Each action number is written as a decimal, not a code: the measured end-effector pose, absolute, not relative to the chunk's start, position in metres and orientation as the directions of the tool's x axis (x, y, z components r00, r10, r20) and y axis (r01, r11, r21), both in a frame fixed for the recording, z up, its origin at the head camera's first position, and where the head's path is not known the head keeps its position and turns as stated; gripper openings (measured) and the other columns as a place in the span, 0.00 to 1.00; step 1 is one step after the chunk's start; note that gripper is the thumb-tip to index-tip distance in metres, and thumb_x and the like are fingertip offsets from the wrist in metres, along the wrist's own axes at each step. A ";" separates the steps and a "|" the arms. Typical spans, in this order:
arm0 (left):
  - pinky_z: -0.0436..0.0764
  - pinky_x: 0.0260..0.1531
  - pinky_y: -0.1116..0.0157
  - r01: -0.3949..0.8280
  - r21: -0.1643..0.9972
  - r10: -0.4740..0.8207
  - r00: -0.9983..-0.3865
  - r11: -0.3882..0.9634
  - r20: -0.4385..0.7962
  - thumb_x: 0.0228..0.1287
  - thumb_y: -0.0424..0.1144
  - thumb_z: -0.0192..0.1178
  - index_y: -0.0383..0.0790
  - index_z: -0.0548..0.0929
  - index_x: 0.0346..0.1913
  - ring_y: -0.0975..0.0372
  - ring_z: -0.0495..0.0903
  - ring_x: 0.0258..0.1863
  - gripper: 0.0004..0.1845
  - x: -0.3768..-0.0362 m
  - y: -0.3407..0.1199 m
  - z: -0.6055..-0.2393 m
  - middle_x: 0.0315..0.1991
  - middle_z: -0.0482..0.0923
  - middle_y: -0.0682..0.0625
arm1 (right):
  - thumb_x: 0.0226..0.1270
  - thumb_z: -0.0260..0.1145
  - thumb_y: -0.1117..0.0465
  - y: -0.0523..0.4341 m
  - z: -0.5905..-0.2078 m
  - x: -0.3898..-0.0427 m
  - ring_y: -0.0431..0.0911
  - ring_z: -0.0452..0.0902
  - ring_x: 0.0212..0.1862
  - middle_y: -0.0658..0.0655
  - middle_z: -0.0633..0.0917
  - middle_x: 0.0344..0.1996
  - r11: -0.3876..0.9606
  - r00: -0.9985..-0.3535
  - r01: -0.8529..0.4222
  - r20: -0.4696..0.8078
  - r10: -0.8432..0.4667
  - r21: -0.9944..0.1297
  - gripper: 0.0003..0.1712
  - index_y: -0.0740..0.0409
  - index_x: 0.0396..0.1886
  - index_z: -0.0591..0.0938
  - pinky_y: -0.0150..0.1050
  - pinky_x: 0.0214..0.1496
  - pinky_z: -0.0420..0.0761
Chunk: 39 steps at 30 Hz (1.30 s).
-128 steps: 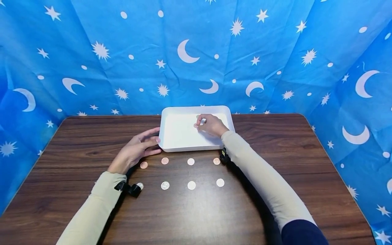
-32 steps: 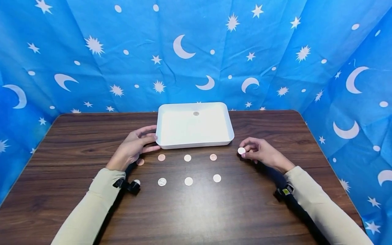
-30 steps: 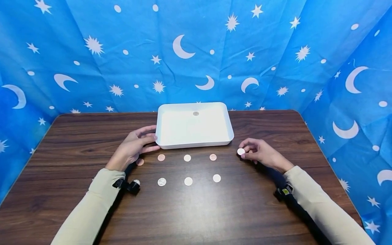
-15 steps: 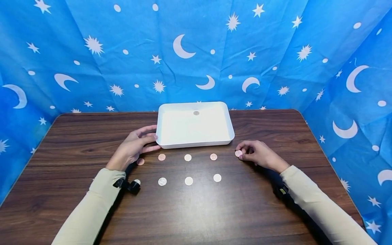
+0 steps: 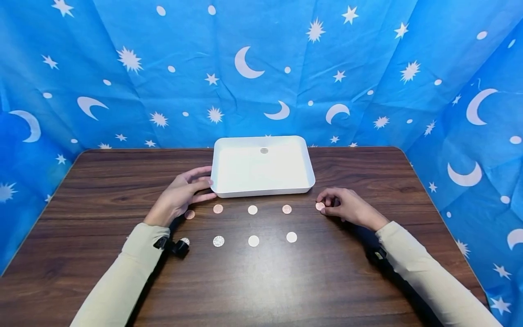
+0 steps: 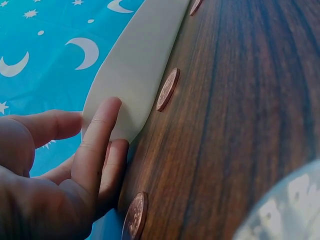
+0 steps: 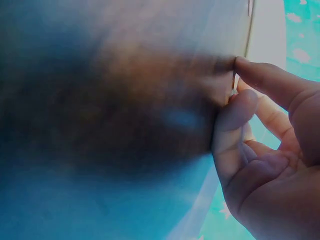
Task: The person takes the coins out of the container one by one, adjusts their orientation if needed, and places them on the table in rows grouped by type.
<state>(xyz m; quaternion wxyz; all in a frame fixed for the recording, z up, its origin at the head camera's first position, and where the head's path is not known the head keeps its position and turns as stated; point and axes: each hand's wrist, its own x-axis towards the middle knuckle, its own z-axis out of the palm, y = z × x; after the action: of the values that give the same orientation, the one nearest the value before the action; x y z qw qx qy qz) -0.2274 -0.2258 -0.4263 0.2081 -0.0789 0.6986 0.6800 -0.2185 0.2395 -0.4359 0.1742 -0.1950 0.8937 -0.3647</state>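
My left hand (image 5: 175,197) is at the left front corner of a shallow white tray (image 5: 261,192), with its fairly straight fingers and thumb touching the outer wall, as the left wrist view also shows. To the right of the tray, my right hand (image 5: 349,206) pinches a copper-coloured coin (image 5: 320,206) between thumb and index finger, low over the table. That coin lines up with the back row of coins, which includes a copper coin (image 5: 287,209), a pale coin (image 5: 253,210) and another copper coin (image 6: 168,89) beside the tray wall.
Nearer me lies a second row of silvery coins, among them one coin (image 5: 292,237) at its right end and one (image 5: 185,241) partly behind the left wrist camera (image 5: 180,248). Another coin (image 5: 264,151) lies in the tray. A blue cloth (image 5: 184,91) hangs behind the wooden table (image 5: 261,286).
From over the tray, my right hand has come to the table on the right with a coin. Over the last second it has lowered slightly. My left hand stays at the tray.
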 end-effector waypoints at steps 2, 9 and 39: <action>0.72 0.14 0.70 -0.391 0.918 0.174 -0.901 0.064 -0.396 0.81 0.40 0.59 0.49 0.62 0.83 0.62 0.91 0.46 0.33 -0.228 -0.225 -0.426 0.69 0.73 0.40 | 0.72 0.71 0.66 0.239 -0.433 -0.219 0.46 0.74 0.27 0.53 0.79 0.34 0.660 -0.868 -0.221 -0.164 -0.469 -0.718 0.10 0.57 0.50 0.86 0.40 0.23 0.79; 0.74 0.16 0.71 -0.377 0.924 0.175 -0.908 0.058 -0.381 0.82 0.39 0.58 0.47 0.62 0.83 0.61 0.91 0.45 0.33 -0.227 -0.225 -0.428 0.68 0.72 0.40 | 0.78 0.67 0.62 0.226 -0.402 -0.229 0.48 0.76 0.25 0.59 0.83 0.32 0.614 -0.910 -0.216 -0.072 -0.409 -0.759 0.10 0.60 0.52 0.86 0.39 0.25 0.79; 0.85 0.54 0.60 -0.296 0.955 0.169 -0.940 0.027 -0.296 0.79 0.29 0.56 0.36 0.63 0.81 0.55 0.85 0.53 0.31 -0.230 -0.224 -0.427 0.63 0.70 0.35 | 0.77 0.65 0.67 0.088 -0.423 -0.362 0.45 0.75 0.35 0.58 0.81 0.40 0.414 -0.924 0.152 -0.278 -0.263 -0.898 0.15 0.64 0.60 0.81 0.36 0.37 0.81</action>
<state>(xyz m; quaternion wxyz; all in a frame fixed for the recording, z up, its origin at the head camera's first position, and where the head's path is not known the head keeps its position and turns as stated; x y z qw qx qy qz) -0.2303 -0.2242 -0.4267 0.1669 -0.0455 0.6970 0.6959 -0.3620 0.0880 -0.4227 0.1920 -0.0341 0.8186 -0.5402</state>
